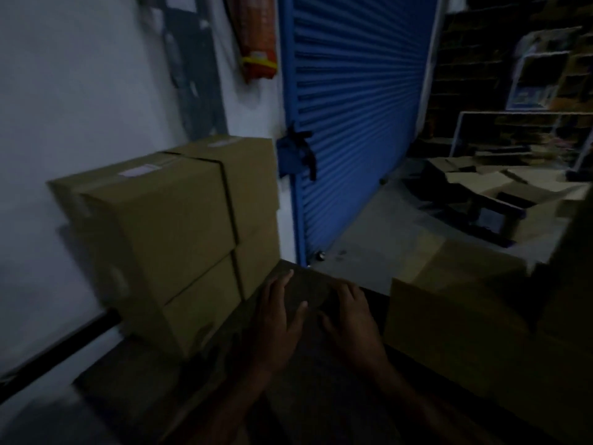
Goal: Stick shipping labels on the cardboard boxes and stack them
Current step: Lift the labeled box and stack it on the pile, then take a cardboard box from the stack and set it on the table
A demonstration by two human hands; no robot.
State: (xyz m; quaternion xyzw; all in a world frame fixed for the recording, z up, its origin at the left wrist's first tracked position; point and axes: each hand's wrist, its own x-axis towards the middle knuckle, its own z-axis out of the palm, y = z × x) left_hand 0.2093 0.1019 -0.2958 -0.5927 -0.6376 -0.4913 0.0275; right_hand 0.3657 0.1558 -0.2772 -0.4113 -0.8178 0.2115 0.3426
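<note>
In the dim, blurred head view, both my hands lie flat on the top of a dark cardboard box [308,374] in front of me. My left hand [276,319] has its fingers straight and spread toward the far edge. My right hand [351,319] lies beside it, fingers also extended. To the left, against the white wall, stands a stack of cardboard boxes [167,239], two high and two deep. The front top box carries a pale label [136,170]; the box behind it has another label [221,143].
A blue roller shutter [359,107] with a latch stands behind the stack. A larger cardboard box [449,303] sits at the right. Flattened cartons [500,184] and shelving lie at the far right. A red object [256,36] hangs on the wall.
</note>
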